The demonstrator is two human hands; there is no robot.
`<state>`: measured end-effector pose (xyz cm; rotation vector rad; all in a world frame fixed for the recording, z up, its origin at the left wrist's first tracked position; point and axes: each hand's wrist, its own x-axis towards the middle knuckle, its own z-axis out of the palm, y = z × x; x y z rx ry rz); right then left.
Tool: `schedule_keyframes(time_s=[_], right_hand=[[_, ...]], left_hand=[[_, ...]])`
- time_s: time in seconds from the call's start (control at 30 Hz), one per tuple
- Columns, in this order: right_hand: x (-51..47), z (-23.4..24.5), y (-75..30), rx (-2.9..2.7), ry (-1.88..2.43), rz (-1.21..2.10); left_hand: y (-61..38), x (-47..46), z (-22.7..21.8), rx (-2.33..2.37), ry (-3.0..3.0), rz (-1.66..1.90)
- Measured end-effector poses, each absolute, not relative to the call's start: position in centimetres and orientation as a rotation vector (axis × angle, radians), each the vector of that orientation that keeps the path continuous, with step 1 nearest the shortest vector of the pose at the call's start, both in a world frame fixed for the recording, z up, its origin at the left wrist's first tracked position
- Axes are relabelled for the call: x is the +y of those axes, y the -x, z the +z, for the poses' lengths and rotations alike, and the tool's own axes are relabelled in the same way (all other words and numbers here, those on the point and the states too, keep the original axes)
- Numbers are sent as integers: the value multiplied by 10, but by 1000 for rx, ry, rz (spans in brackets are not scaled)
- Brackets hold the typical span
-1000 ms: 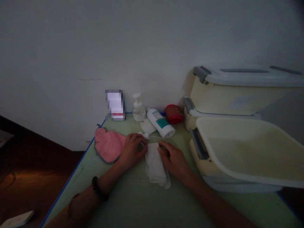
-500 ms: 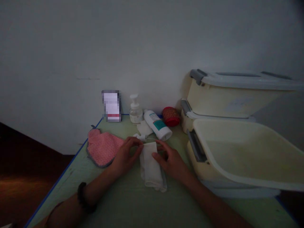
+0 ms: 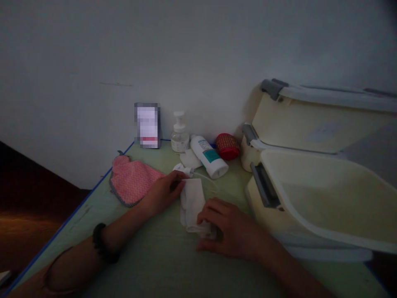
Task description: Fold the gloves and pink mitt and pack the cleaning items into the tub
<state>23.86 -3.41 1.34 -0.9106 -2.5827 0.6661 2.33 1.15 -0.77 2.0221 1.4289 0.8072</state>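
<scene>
A thin white cloth, folded into a narrow strip, lies on the green tabletop in front of me. My left hand pinches its far left corner between thumb and fingertips. At the near right end, my right hand curves over the cloth, its fingers touching the edge and its thumb apart below them. That end of the cloth is partly hidden by the right fingers. Just beyond the left fingertips lies a small white item with a thin pale cord.
A pink mitt-shaped cloth lies left. Behind are a phone against the wall, a pump bottle, a white bottle on its side and a red woven container. Cream storage bins with an open lid fill the right.
My right hand has moved from the cloth's far right corner down to its near right end. My left hand stays at the far left corner. The view has shifted slightly.
</scene>
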Motion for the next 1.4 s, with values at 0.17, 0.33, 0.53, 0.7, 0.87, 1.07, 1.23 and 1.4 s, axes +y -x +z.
schedule_keyframes(time_s=[0.17, 0.33, 0.53, 0.7, 0.87, 1.07, 1.23, 1.4], right_hand=[[-32, 16, -239, -2676, 821, 659], [-28, 24, -243, -2613, 863, 705], [-29, 28, -246, -2644, 863, 757], [-32, 23, -244, -2659, 885, 871], [-28, 7, -236, -2130, 1161, 720], [-19, -10, -228, -1901, 1285, 726], [-17, -7, -226, -1928, 1160, 802], [-19, -5, -222, -1896, 1173, 941]], left_hand=[[-23, 12, -9, 1425, -2015, 829], [-22, 11, -9, 1399, -2019, 799], [-23, 11, -9, 1380, -1990, 801], [-24, 12, -9, 1441, -2003, 784], [-23, 11, -11, 1435, -1942, 844], [-23, 9, -9, 1395, -1985, 1026], [-26, 3, -4, 1274, -2021, 1217], [-32, -3, -6, 1105, -1774, 1383]])
